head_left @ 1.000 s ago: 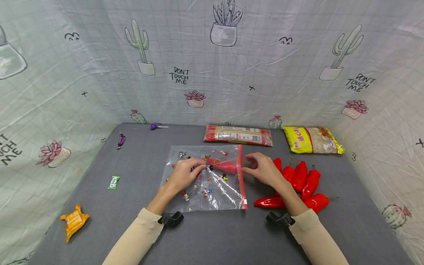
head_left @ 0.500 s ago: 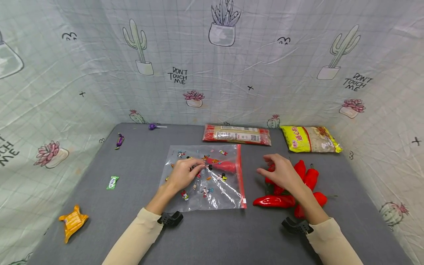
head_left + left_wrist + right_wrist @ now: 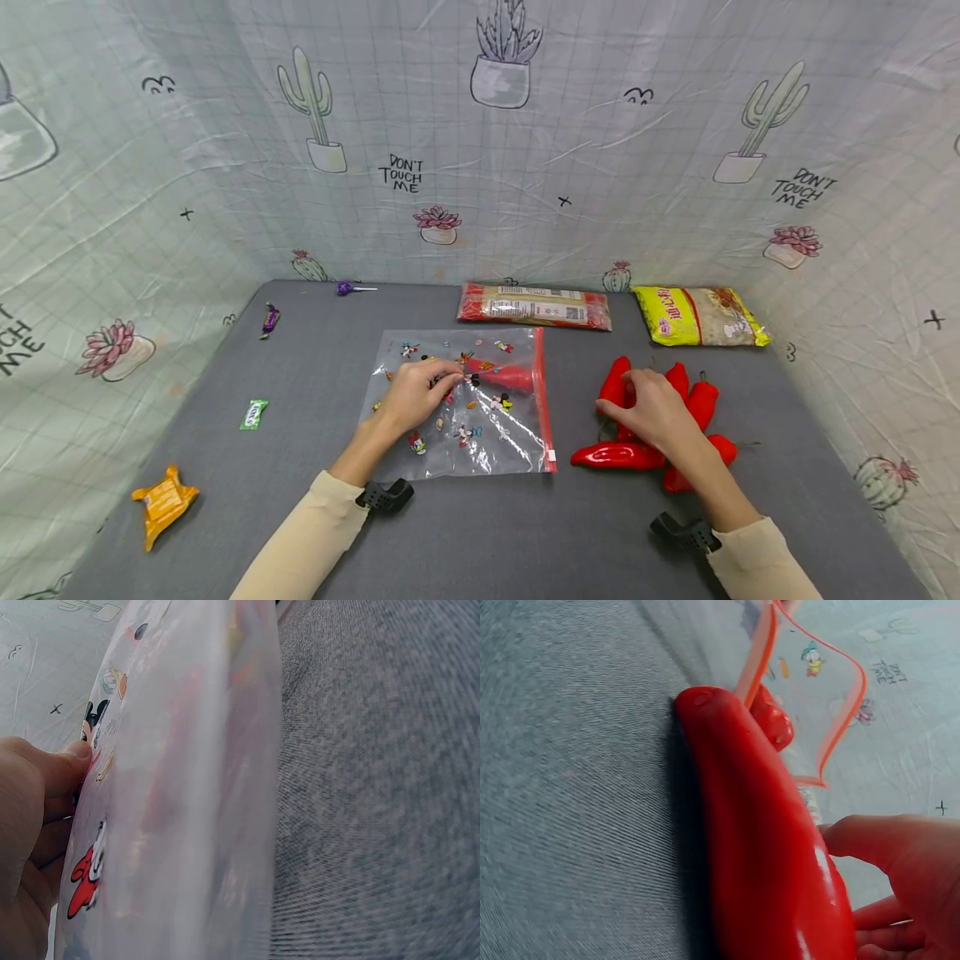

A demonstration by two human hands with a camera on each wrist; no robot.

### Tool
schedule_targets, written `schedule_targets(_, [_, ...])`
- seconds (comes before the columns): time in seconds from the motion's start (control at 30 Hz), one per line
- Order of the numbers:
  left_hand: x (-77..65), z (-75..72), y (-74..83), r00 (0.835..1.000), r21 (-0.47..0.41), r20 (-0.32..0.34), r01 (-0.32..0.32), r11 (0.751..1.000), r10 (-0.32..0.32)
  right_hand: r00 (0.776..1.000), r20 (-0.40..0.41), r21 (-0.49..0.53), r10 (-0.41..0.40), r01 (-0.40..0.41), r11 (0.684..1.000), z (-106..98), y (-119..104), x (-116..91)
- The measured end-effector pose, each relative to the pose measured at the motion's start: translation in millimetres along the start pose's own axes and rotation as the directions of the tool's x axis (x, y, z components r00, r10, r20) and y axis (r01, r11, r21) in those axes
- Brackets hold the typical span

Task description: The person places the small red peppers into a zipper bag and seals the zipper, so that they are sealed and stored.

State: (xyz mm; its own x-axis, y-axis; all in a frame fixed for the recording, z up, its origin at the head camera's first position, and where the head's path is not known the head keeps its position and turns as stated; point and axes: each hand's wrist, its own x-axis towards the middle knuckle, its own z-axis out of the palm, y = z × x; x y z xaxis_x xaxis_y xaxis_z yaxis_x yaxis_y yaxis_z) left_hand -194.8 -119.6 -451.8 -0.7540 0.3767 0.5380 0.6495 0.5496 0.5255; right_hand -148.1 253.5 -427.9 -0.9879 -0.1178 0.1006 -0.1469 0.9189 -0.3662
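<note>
Below and beside the right hand (image 3: 651,408), grip spread, red peppers (image 3: 617,455), left hand (image 3: 408,400) pinching clear bag (image 3: 483,421).

The grey, fabric-textured table (image 3: 480,546) supports a clear, cartoon-printed plastic bag (image 3: 483,421) under the left hand (image 3: 411,396); long, glossy red peppers (image 3: 617,455) lie around the right hand (image 3: 654,408).

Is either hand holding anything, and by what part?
The left hand pinches the plastic bag by its printed upper sheet. Whether the right hand grips a red pepper cannot be told.

Pepper (image 3: 512,378) in bag (image 3: 546,425), more peppers (image 3: 618,455) right, packets (image 3: 535,307) behind, sweets (image 3: 253,414) left
</note>
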Motion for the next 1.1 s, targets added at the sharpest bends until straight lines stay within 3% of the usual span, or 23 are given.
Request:
schedule_targets(0.5, [-1.0,1.7,-1.0,1.0,-0.007,0.004,0.003,1.0,-0.003,1.0,0.005,-0.041,-0.018,0.019,0.999,10,-8,10])
schedule_targets(0.87, [-1.0,2.1,-0.8,1.0,0.0,0.002,-0.003,1.0,0.003,0.997,-0.074,-0.101,0.008,-0.016,0.995,19,-13,20])
schedule_targets(1.1, [-1.6,1.3,-1.7,1.0,0.0,0.001,-0.014,1.0,0.014,0.998,-0.027,-0.065,0.052,-0.054,0.996,15,-15,23])
